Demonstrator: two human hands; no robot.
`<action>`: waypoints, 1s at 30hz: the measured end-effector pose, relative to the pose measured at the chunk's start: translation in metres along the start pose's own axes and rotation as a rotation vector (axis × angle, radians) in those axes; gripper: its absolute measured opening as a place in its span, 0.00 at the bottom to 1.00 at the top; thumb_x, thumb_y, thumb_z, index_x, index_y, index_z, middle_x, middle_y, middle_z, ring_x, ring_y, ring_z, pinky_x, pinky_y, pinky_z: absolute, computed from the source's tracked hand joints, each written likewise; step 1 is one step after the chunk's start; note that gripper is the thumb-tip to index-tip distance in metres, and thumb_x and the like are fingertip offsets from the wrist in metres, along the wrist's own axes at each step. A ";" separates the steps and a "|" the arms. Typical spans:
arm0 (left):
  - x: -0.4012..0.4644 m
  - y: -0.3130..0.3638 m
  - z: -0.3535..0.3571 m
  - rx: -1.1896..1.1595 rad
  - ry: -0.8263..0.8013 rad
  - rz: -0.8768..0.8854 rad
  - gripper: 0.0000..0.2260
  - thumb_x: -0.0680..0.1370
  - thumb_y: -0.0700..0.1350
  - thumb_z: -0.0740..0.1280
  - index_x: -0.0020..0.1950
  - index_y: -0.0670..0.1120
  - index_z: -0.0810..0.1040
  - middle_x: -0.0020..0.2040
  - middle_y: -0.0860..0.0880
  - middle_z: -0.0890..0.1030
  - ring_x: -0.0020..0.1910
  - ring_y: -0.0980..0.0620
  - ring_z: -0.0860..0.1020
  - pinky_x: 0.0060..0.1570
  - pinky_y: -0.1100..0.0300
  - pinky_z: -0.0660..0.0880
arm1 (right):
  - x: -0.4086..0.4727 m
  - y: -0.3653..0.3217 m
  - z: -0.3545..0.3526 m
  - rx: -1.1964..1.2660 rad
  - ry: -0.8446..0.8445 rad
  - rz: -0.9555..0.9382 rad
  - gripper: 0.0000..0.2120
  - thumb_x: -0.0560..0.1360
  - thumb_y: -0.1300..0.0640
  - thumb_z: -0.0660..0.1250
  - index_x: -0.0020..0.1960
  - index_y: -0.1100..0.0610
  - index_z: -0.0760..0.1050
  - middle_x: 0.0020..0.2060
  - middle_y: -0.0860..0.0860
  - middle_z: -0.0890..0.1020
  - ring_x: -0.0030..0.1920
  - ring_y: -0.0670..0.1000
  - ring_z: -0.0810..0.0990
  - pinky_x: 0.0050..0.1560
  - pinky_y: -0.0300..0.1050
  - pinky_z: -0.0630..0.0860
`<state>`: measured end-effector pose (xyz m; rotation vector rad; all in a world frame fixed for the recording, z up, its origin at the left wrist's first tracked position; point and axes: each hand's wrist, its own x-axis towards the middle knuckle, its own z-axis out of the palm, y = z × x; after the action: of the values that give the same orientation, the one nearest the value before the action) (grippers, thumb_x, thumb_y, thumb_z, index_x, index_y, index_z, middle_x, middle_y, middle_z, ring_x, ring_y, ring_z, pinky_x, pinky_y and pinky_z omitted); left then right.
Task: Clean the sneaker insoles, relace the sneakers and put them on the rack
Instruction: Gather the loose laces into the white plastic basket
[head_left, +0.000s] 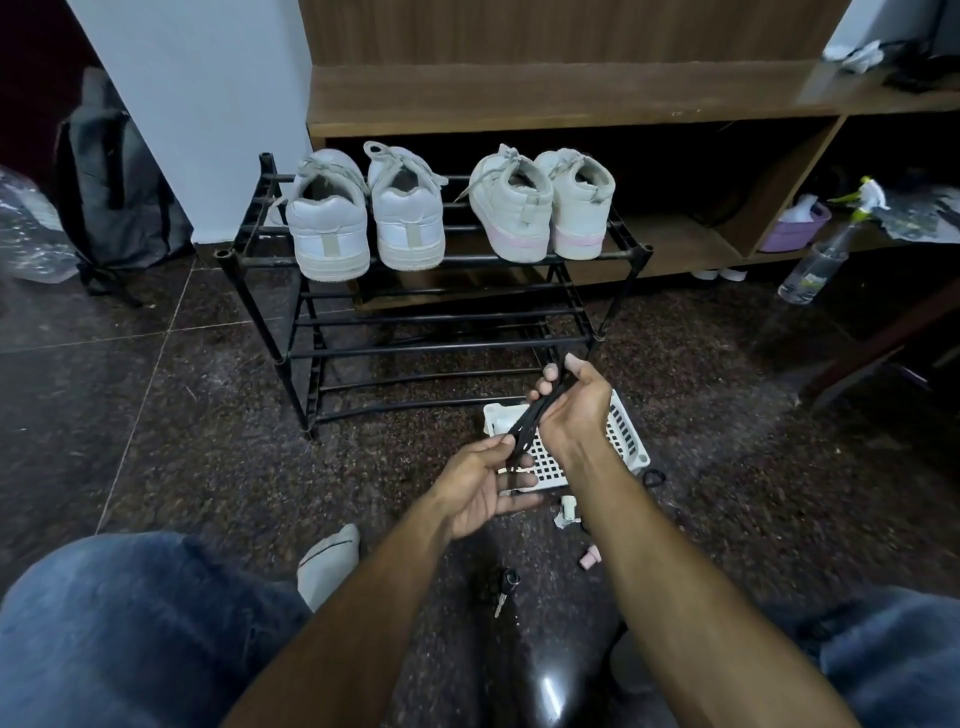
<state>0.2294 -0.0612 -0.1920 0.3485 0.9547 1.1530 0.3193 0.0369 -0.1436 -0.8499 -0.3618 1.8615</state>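
A black shoelace (531, 415) stretches between both my hands above a white plastic basket (626, 439) on the floor. My right hand (574, 402) grips its upper part; my left hand (480, 480) pinches the lower end between thumb and fingers. On the top shelf of the black shoe rack (441, 343) stand two pairs, heels toward me: white sneakers (363, 218) at the left and white sneakers with pink soles (543, 205) at the right. A white insole (330, 564) lies on the floor by my left knee.
A spray bottle (818, 260) stands at the right beside a wooden shelf unit (571, 93) holding a purple tub (797, 228). Keys (504, 587), another black lace (653, 477) and small pink and white bits lie on the floor. A grey backpack (111, 187) leans at the left.
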 end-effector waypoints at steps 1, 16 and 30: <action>0.004 -0.002 -0.001 0.023 0.036 0.015 0.07 0.82 0.41 0.60 0.56 0.41 0.75 0.41 0.46 0.79 0.33 0.53 0.79 0.35 0.55 0.81 | 0.004 0.001 -0.005 -0.019 0.012 -0.001 0.07 0.77 0.59 0.56 0.40 0.55 0.66 0.30 0.50 0.71 0.28 0.48 0.67 0.33 0.43 0.66; 0.083 -0.055 -0.037 0.342 0.409 -0.181 0.06 0.76 0.39 0.70 0.52 0.45 0.79 0.40 0.49 0.82 0.33 0.55 0.80 0.42 0.58 0.79 | 0.080 0.070 -0.101 -0.600 0.297 0.104 0.25 0.74 0.77 0.53 0.61 0.53 0.65 0.42 0.59 0.78 0.35 0.54 0.79 0.41 0.53 0.79; 0.193 -0.067 -0.076 1.006 0.690 -0.216 0.14 0.80 0.47 0.62 0.64 0.48 0.77 0.61 0.45 0.80 0.51 0.48 0.79 0.49 0.57 0.74 | 0.225 0.000 -0.187 -1.696 0.250 -0.036 0.25 0.73 0.70 0.61 0.69 0.58 0.66 0.55 0.62 0.79 0.54 0.63 0.79 0.56 0.57 0.76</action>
<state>0.2266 0.0652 -0.3692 0.6380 2.1165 0.4982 0.3958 0.2130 -0.3638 -2.0507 -1.8521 1.0253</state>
